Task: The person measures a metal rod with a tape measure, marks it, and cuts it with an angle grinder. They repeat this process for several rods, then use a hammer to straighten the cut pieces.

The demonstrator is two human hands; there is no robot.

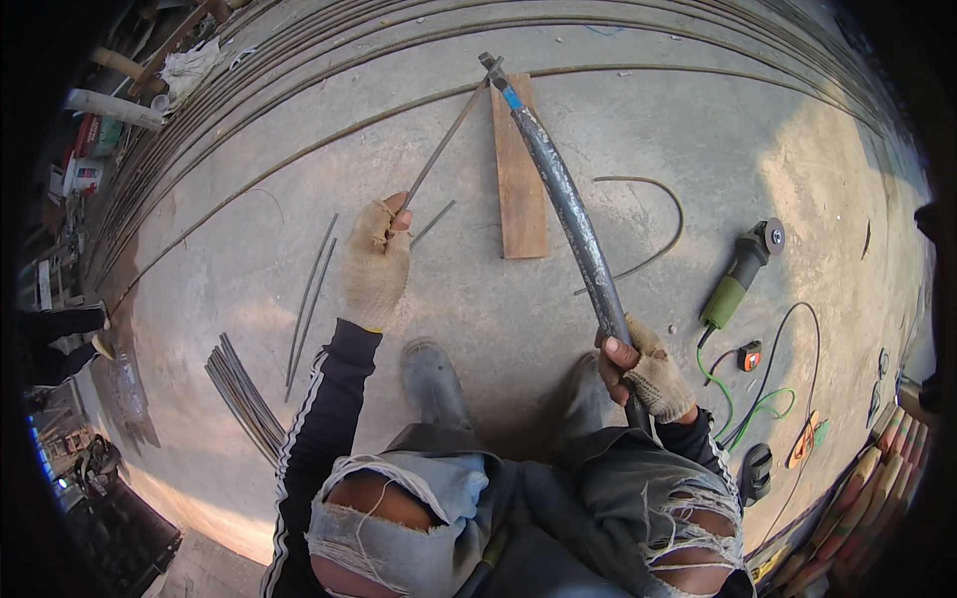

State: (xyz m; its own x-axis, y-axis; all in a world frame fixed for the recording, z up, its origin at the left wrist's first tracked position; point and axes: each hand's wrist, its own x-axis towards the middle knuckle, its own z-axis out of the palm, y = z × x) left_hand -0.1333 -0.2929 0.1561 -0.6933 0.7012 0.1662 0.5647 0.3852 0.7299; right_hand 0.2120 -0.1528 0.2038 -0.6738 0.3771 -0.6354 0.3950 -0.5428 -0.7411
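My left hand, in a fingerless knit glove, is closed around the near end of a thin steel rod. The rod slants away to the right, its far end at the jaw-like head of a long rebar bender. This tool has a worn dark pipe handle with a blue band near the head. My right hand, gloved alike, is wrapped round the handle's lower part. Under the tool's head lies a wooden plank on the concrete. How the rod sits in the head is too small to tell.
Cut rods lie bundled at left, with loose rods beside them. A bent rod lies right of the tool. Farther right are an angle grinder, a tape measure and cords. Long bars cross the far floor. Another person's legs show at left.
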